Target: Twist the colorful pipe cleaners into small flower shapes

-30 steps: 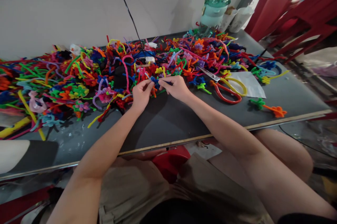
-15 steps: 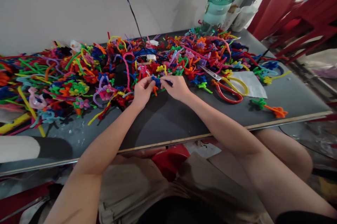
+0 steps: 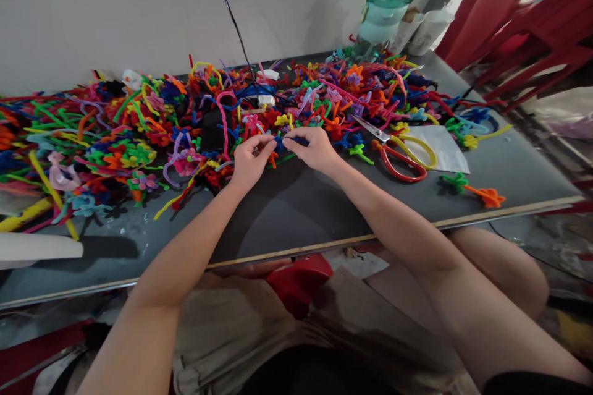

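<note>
Between my fingertips, at the front of the heap, is a dark blue pipe cleaner piece [image 3: 278, 141], small and partly covered by the fingers. My left hand [image 3: 252, 159] pinches it from the left. From the other side my right hand [image 3: 311, 149] pinches it too, thumb against forefinger. Whether the blue piece is a finished flower I cannot tell. Just behind both hands lies a pile of coloured pipe cleaners [image 3: 324, 98], many bent into flowers. An orange pipe cleaner end [image 3: 273, 161] shows just below the blue piece.
Scissors [image 3: 402, 163] with red and yellow handles lie right of my hands, partly over a white packet [image 3: 447, 151]. A green-and-orange pipe cleaner flower [image 3: 482, 192] rests near the table edge. A green-lidded bottle [image 3: 382, 18] and paper cups [image 3: 428, 33] stand at the back right.
My fingers have shifted slightly around the blue piece, both hands staying in nearly the same spot. The white object at the left edge has moved and extends farther right.
</note>
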`<control>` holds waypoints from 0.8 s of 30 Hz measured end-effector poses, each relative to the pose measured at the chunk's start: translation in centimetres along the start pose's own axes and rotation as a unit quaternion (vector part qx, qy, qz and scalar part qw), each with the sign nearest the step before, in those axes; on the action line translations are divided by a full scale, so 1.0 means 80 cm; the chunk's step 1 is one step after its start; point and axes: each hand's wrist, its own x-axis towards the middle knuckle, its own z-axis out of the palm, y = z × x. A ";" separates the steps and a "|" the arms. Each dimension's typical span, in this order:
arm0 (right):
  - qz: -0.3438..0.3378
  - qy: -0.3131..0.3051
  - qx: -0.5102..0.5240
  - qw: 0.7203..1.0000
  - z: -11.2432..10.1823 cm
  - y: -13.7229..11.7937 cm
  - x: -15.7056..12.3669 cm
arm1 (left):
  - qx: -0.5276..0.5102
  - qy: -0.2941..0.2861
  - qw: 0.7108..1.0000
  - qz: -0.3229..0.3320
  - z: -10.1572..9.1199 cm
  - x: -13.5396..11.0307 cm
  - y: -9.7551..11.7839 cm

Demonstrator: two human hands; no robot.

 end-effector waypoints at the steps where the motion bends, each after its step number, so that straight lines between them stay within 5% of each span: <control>1: -0.010 -0.002 -0.012 1.000 -0.003 -0.001 0.001 | 0.015 -0.006 1.000 0.006 -0.002 0.001 0.002; 7: -0.032 -0.021 -0.092 0.995 -0.011 -0.004 0.000 | 0.118 -0.055 0.988 0.087 -0.013 0.003 0.006; 14: -0.075 -0.029 -0.144 0.986 -0.007 -0.006 -0.003 | 0.318 -0.084 0.894 0.303 -0.029 0.007 0.012; 19: 0.060 -0.164 0.049 0.983 -0.016 0.004 0.005 | 0.303 -0.190 0.882 0.307 -0.034 0.007 0.032; 24: 0.219 -0.311 0.256 0.889 -0.034 0.014 0.009 | 0.240 -0.238 0.907 0.252 -0.034 0.000 0.045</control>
